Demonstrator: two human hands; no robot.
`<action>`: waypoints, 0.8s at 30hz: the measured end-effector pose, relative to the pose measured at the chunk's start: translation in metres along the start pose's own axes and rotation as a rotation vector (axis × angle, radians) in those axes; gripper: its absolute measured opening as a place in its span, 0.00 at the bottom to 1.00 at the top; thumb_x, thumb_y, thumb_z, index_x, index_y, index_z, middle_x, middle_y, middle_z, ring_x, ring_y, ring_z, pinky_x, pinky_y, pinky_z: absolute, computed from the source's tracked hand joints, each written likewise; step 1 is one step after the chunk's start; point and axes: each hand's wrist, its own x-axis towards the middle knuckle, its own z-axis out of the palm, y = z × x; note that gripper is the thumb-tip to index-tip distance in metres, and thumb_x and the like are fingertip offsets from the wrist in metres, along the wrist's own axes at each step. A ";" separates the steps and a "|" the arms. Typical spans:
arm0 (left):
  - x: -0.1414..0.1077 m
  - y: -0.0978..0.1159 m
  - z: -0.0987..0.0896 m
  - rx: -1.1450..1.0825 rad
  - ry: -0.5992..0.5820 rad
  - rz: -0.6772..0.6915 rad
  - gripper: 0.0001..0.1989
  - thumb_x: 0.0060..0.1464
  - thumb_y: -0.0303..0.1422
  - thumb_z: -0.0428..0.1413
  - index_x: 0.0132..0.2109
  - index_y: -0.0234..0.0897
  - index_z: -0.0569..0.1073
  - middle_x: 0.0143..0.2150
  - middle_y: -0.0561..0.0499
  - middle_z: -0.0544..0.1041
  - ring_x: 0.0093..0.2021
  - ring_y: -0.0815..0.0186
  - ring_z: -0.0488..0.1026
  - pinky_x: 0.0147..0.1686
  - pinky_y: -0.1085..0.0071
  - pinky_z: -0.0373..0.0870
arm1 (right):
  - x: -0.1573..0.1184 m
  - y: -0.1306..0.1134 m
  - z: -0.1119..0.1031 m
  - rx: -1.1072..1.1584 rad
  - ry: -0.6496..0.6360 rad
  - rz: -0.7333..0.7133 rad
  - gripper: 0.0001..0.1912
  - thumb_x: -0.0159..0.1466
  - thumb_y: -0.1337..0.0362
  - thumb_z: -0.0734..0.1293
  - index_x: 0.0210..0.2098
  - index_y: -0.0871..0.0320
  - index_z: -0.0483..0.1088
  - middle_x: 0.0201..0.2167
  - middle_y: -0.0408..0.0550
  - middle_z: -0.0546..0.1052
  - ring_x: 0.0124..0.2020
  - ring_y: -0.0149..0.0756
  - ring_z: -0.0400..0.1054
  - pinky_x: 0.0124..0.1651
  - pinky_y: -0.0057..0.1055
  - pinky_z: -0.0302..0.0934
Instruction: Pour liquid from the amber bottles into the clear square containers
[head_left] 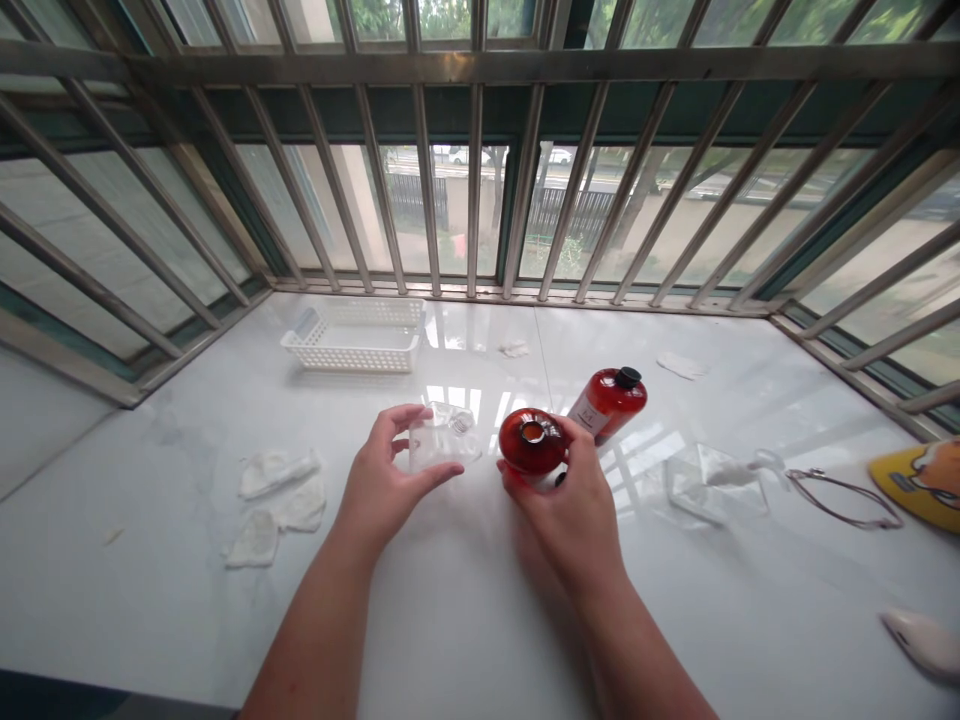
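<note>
Thumb and fingers of my left hand close around the sides of a clear plastic container, roughly box-shaped with a small round mark near its top. My right hand is wrapped round a red-brown bottle whose uncapped round mouth faces up at me. The two held things are a short gap apart, over the white surface. Just behind my right hand stands a second red bottle with a black cap and a pale label. A small dark thing, partly hidden, lies by my right fingers.
A white perforated basket stands at the back left. Crumpled white tissues lie left. On the right are a clear plastic piece, a dark cord loop, a yellow item and a pale object. Metal bars enclose the back.
</note>
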 end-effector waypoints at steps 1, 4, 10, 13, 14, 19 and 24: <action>-0.001 0.001 0.000 -0.024 -0.025 0.003 0.39 0.44 0.45 0.81 0.60 0.48 0.74 0.67 0.44 0.79 0.66 0.47 0.77 0.65 0.48 0.75 | 0.001 0.001 -0.001 -0.010 0.018 -0.025 0.35 0.62 0.55 0.78 0.65 0.47 0.67 0.60 0.52 0.79 0.57 0.55 0.77 0.57 0.52 0.75; -0.003 0.002 -0.001 -0.109 -0.095 0.006 0.42 0.41 0.44 0.82 0.60 0.47 0.75 0.65 0.42 0.80 0.66 0.45 0.77 0.65 0.49 0.76 | 0.003 0.003 -0.004 -0.049 0.053 -0.085 0.34 0.63 0.59 0.77 0.66 0.47 0.66 0.60 0.52 0.79 0.58 0.54 0.75 0.57 0.51 0.75; -0.004 -0.001 -0.004 -0.187 -0.211 -0.018 0.43 0.39 0.43 0.83 0.61 0.45 0.76 0.65 0.39 0.81 0.64 0.44 0.79 0.61 0.52 0.79 | 0.004 0.012 -0.003 -0.124 0.088 -0.246 0.35 0.64 0.63 0.75 0.68 0.46 0.65 0.62 0.53 0.76 0.62 0.56 0.72 0.62 0.55 0.72; -0.003 -0.003 -0.005 -0.183 -0.236 -0.014 0.43 0.39 0.43 0.83 0.61 0.46 0.76 0.65 0.40 0.81 0.64 0.44 0.78 0.61 0.53 0.79 | 0.005 0.015 -0.002 -0.130 0.105 -0.310 0.34 0.65 0.64 0.75 0.68 0.46 0.66 0.62 0.53 0.76 0.62 0.57 0.72 0.64 0.58 0.70; -0.003 -0.003 -0.005 -0.184 -0.244 -0.014 0.43 0.39 0.42 0.83 0.61 0.46 0.76 0.65 0.40 0.81 0.64 0.44 0.78 0.61 0.53 0.79 | 0.006 0.015 -0.002 -0.135 0.107 -0.326 0.33 0.66 0.65 0.74 0.69 0.45 0.66 0.63 0.54 0.76 0.62 0.58 0.72 0.65 0.59 0.69; -0.004 -0.002 -0.006 -0.180 -0.282 -0.009 0.42 0.40 0.40 0.83 0.61 0.47 0.77 0.64 0.41 0.81 0.64 0.44 0.79 0.60 0.53 0.80 | 0.007 0.015 -0.003 -0.190 0.113 -0.383 0.34 0.68 0.67 0.74 0.70 0.43 0.65 0.65 0.55 0.75 0.64 0.59 0.71 0.67 0.62 0.67; -0.005 0.003 -0.005 -0.170 -0.301 -0.023 0.40 0.41 0.41 0.83 0.60 0.47 0.77 0.63 0.41 0.82 0.64 0.45 0.79 0.61 0.53 0.79 | 0.008 0.016 -0.004 -0.234 0.120 -0.406 0.35 0.68 0.70 0.73 0.70 0.40 0.65 0.66 0.53 0.74 0.65 0.60 0.70 0.67 0.62 0.65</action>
